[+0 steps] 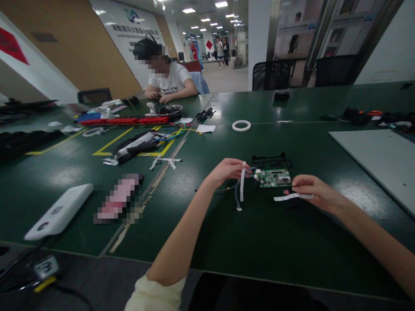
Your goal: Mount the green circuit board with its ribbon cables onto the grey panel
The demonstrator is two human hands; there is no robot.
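Observation:
A green circuit board with white connectors sits between my two hands. My left hand is closed around grey cables by the board's left end. A narrow white strip hangs down from those fingers. At the board's right end, my right hand pinches its edge with thumb and forefinger. Another white strip runs across under the right fingers; whether it is gripped or stuck to them is unclear. Just behind the board is a black frame-like bracket.
Left on the green table lie a white power bank-like device, a blurred pink item and white strips. A white tape ring lies ahead. At right is a light panel. A person sits across.

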